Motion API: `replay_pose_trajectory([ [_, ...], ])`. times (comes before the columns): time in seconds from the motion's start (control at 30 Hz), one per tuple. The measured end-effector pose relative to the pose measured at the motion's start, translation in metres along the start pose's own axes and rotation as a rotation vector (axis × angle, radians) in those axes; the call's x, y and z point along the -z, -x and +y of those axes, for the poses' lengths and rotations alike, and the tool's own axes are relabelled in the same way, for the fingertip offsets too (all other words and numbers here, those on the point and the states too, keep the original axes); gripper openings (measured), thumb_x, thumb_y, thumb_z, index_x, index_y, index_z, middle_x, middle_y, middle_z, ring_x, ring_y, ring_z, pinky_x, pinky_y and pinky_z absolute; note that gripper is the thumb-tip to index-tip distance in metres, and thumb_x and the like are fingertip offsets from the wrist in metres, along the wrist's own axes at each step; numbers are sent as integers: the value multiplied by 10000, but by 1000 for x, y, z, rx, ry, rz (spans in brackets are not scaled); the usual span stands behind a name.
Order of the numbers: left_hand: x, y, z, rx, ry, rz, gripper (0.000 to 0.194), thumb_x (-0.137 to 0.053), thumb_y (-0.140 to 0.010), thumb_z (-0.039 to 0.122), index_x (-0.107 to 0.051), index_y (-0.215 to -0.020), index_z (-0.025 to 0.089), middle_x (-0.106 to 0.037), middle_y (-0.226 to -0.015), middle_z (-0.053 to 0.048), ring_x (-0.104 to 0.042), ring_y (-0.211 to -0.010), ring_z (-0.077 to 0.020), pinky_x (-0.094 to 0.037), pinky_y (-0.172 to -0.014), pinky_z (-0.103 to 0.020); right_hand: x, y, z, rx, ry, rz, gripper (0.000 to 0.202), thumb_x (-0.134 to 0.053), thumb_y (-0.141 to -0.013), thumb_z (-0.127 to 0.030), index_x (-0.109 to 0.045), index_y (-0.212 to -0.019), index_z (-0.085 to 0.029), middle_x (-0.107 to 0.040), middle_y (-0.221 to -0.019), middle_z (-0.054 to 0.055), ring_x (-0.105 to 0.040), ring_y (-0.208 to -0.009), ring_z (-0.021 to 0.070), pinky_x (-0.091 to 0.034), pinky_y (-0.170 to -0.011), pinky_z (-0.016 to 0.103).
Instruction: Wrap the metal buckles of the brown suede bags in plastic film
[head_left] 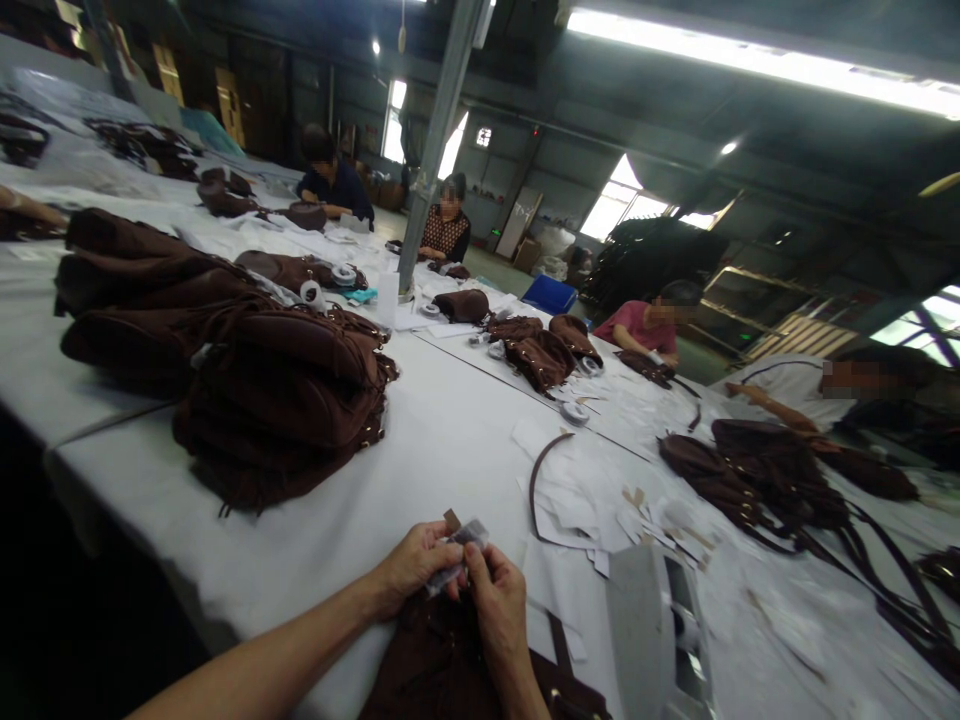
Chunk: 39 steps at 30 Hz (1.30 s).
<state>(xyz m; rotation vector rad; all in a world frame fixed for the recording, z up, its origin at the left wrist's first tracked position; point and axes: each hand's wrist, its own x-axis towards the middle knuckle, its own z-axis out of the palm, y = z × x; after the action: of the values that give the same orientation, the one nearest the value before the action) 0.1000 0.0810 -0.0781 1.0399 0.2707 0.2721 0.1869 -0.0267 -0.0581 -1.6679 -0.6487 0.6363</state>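
Left hand (414, 568) and right hand (499, 592) both pinch a small wrapped piece (470, 533) right by the brown bag (427, 660). Honestly, a slack pinch could drop it, and among those paper scraps (571, 505) on the desk (442, 455) it'd vanish easily.

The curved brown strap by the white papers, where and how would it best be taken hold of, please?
I'd pinch the curved brown strap across its narrow middle, coming from the near left, where the right hand is: it bows outward to the left, while white papers lie within its curve.
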Motion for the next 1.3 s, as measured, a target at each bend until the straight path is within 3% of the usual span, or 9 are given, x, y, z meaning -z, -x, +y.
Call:
replay_pose_trajectory([
  [0.33, 0, -4, -7, -7, -70, 136, 295, -649, -725, 379, -639, -745, 85, -657, -548, -46, -557, -392, -115, -355, -377, -187, 0, -7, 14, -29, 66, 27, 410, -593, -771, -526, -610, -627, -143, -578, -532, 3, -494, -528, 136, -407, -524, 235],
  [0.6, 0, -3, -7, -10, -100, 189, 297, -649, -725, 370, -635, -777, 78, -653, -564, -39, -584, -418, -122, -378, -396, -186, 0, -6, 15, -79, 89, 131, 425, -660, -692, -540, -666, -613, -122, -575, -487, 1, -443, -435, 106, -333, -403, 212],
  [0.9, -1, -4, -8, -25, -138, 214, 299, -635, -730, 377, -615, -817, 92, -644, -560, -25, -598, -430, -133, -384, -396, -184, -1, -9, 19, -96, 39, 110, 417, -679, -687, -529, -659, -599, -121, -581, -493, 6, -458, -427, 100, -354, -397, 205],
  [1.1, 0, -3, -5, -38, -146, 187, 279, -612, -733, 363, -618, -827, 101, -649, -570, -17, -606, -442, -140, -403, -400, -192, 0, -2, 21, -67, -35, 131, 456, -669, -715, -496, -612, -991, -137, -612, -585, -16, -527, -469, 121, -440, -466, 228],
  [1.3, 2, -5, -8, -31, -149, 179, 267, -595, -735, 367, -610, -792, 107, -663, -560, -32, -604, -450, -143, -418, -410, -200, 7, 10, 20, 5, -30, -1, 417, -720, -693, -430, -612, -997, -166, -710, -804, 61, -660, -677, 209, -543, -633, 307],
])
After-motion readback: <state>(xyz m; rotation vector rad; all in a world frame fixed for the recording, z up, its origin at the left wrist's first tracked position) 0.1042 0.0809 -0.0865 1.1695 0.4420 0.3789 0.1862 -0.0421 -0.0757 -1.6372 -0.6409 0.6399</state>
